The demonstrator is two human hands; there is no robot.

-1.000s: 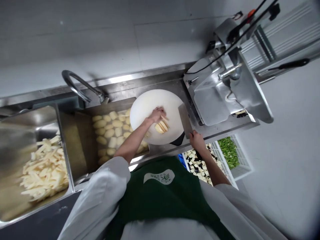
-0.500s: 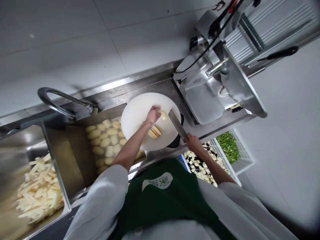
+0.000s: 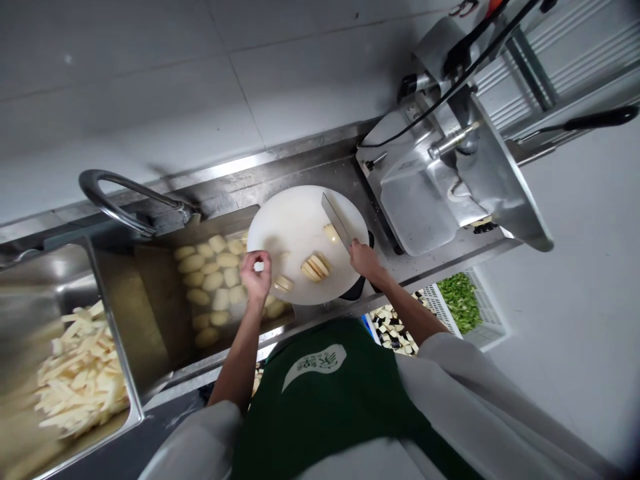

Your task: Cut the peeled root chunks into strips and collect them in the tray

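Observation:
My right hand (image 3: 366, 260) grips the handle of a cleaver (image 3: 337, 217), whose blade stands over the right side of a round white cutting board (image 3: 295, 207). Right beside the blade lies a pale peeled potato piece (image 3: 331, 233). A fanned stack of potato slices (image 3: 315, 267) rests near the middle front of the board, and a smaller cut potato piece (image 3: 283, 283) lies to its left. My left hand (image 3: 256, 275) is at the board's left edge, beside the sink, its fingers curled together; a small white patch shows between them, and I cannot make out what it is.
Peeled potatoes (image 3: 213, 267) sit in water in the sink (image 3: 150, 293) under a curved faucet (image 3: 115, 200). At left, a steel pan (image 3: 93, 267) holds potato strips (image 3: 85, 373). A metal slicer (image 3: 425, 200) stands at right. Below are crates of diced eggplant (image 3: 395, 330) and chopped greens (image 3: 460, 303).
My left hand has moved left, from the potato piece to the board's edge. The cleaver has shifted left and up against that piece. The small cut piece at left is now uncovered.

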